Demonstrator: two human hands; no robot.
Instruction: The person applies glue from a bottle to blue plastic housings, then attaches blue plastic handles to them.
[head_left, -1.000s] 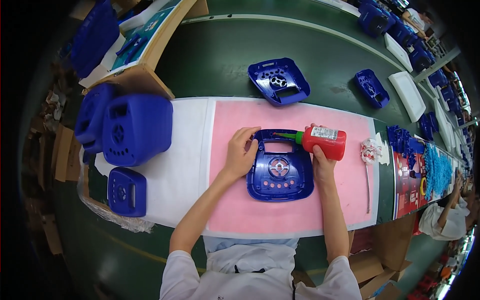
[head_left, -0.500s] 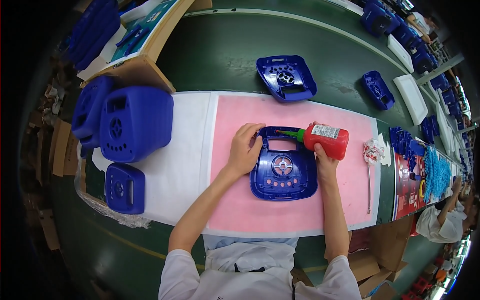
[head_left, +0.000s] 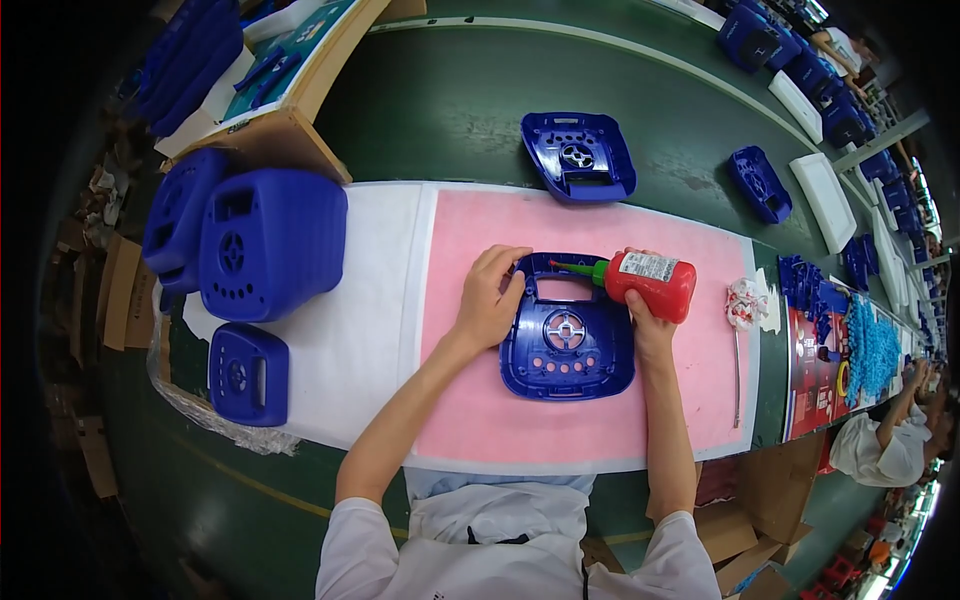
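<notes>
A blue plastic housing shell (head_left: pixel 566 372), hollow side up, lies on the pink mat in front of me. It has a handle slot, a round cross-shaped grille and a row of holes. My left hand (head_left: pixel 492 297) grips its upper left rim, thumb inside and fingers outside. In my right hand (head_left: pixel 648 318) is a red squeeze bottle (head_left: pixel 668 290) with a green nozzle (head_left: pixel 590 269), held tilted over the shell's upper right. The nozzle points left along the shell's top rim, its reddish tip close to the inner edge; contact there is too small to tell.
At left stand stacked blue shells (head_left: pixel 275 245) and a smaller blue shell (head_left: pixel 250 375). More shells (head_left: pixel 580 157) lie on the green belt (head_left: pixel 450 110) beyond the mat. Right of my arm are a crumpled white wad (head_left: pixel 746 303), a thin rod (head_left: pixel 738 380) and light-blue pieces (head_left: pixel 872 345).
The bottle has shifted slightly, its nozzle tip moving a little left along the rim. Shells on the green belt have slid slightly right. My left hand and the held shell stay put.
</notes>
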